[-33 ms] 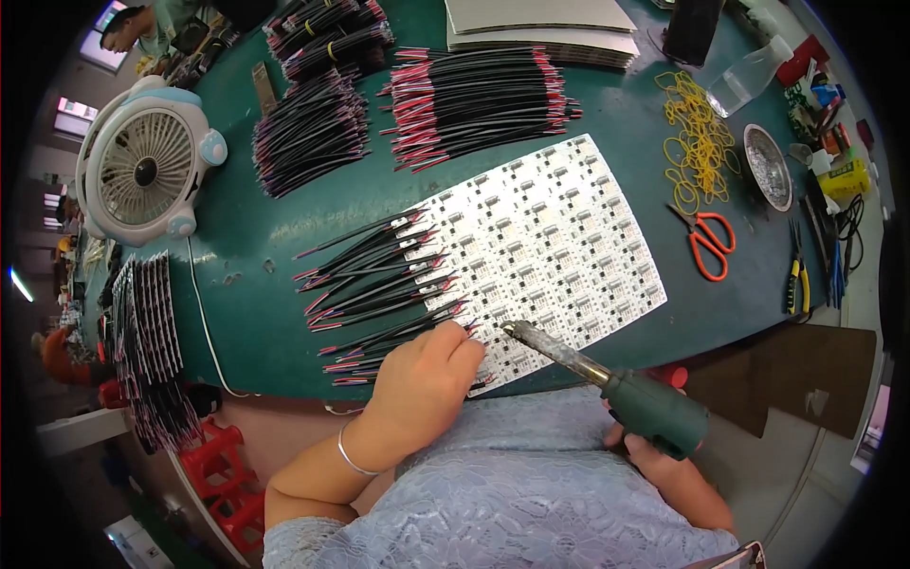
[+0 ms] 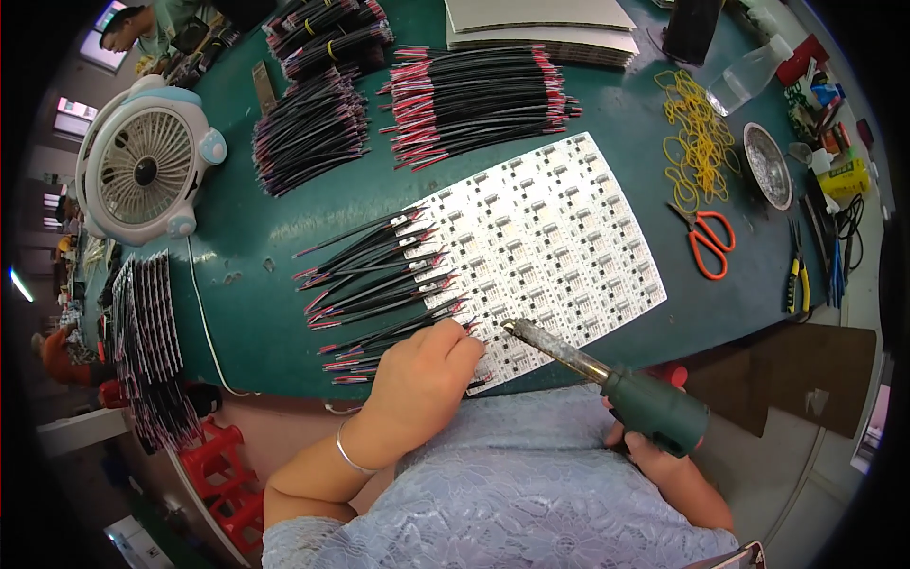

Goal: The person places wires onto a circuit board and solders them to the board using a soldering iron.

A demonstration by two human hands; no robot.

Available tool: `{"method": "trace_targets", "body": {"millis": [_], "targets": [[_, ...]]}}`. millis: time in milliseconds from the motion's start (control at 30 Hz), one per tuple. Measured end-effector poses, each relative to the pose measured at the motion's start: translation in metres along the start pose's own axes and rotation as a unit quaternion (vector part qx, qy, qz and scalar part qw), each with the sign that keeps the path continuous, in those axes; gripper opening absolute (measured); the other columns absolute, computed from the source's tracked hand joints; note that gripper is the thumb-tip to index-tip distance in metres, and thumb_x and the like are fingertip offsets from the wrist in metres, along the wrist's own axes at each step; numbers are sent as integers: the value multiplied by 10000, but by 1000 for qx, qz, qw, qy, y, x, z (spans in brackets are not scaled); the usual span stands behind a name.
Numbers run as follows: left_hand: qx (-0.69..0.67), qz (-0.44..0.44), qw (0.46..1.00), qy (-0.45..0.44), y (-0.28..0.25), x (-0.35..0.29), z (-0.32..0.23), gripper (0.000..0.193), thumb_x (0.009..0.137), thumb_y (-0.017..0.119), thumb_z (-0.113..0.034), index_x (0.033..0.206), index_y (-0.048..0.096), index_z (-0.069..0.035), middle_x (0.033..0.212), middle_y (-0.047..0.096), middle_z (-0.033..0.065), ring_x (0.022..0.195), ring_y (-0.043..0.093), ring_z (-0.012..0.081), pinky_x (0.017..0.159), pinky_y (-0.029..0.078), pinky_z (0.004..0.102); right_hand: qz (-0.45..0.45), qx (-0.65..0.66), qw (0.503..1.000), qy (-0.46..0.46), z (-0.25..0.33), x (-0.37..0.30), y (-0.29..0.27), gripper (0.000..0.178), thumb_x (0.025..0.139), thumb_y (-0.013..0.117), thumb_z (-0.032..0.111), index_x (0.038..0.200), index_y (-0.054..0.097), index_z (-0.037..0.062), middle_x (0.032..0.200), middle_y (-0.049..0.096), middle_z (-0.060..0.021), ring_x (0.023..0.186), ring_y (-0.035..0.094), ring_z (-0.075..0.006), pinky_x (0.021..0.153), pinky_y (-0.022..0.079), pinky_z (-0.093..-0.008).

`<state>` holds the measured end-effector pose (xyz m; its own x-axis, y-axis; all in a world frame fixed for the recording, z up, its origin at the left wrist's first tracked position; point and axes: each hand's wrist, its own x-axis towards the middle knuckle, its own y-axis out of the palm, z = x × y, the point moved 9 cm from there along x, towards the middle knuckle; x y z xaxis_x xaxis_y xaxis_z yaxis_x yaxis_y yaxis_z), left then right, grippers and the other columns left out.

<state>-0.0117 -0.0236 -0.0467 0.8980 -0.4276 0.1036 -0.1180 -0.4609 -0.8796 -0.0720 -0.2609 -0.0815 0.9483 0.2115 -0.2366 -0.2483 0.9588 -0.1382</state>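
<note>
A white circuit board panel (image 2: 559, 242), covered in rows of small parts, lies tilted on the green table before me. Black-sleeved wires (image 2: 365, 303) with coloured ends reach leftward from its left edge. My left hand (image 2: 431, 375) is closed at the panel's near left part, its fingertips pinching a wire whose coloured end peeks out; the rest is hidden beneath the fingers. In my right hand (image 2: 654, 450), partly covered by the handle, is a green-handled soldering iron (image 2: 654, 408). Its metal tip points left, over the panel, just right of my left fingertips.
Bundles of black wires (image 2: 483, 104) lie at the back. A white fan (image 2: 147, 171) stands left. On the right are yellow rubber bands (image 2: 697, 142), orange-handled scissors (image 2: 711, 245), a metal bowl (image 2: 766, 166), a clear bottle (image 2: 749, 78) and yellow-handled pliers (image 2: 796, 270). Another person sits far left.
</note>
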Motion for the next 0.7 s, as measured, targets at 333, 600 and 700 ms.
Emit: {"method": "trace_targets", "body": {"millis": [333, 600, 700], "targets": [[-36, -27, 999, 11, -2, -1, 5, 129, 737, 703, -9, 840, 646, -60, 769, 579, 73, 690, 596, 257, 599, 495, 348, 45, -139, 989, -6, -11, -7, 2, 353, 693, 732, 65, 1041, 677, 43, 1037, 676, -113, 1033, 598, -302, 894, 465, -387], [-25, 16, 1000, 3, -1, 4, 5, 106, 742, 711, -48, 825, 647, -64, 758, 576, 69, 681, 599, 263, 600, 493, 356, 12, -77, 997, 12, -13, -9, 1, 312, 717, 728, 72, 1022, 676, 35, 1029, 673, -118, 976, 628, -297, 857, 488, -378], [-19, 22, 1000, 0, -2, 4, 3, 96, 744, 706, -50, 819, 648, -63, 757, 578, 71, 685, 600, 265, 605, 495, 358, 26, -69, 997, 16, -13, -6, 5, 309, 709, 731, 62, 1011, 676, 36, 1034, 670, -122, 967, 633, -292, 857, 491, -370]]}}
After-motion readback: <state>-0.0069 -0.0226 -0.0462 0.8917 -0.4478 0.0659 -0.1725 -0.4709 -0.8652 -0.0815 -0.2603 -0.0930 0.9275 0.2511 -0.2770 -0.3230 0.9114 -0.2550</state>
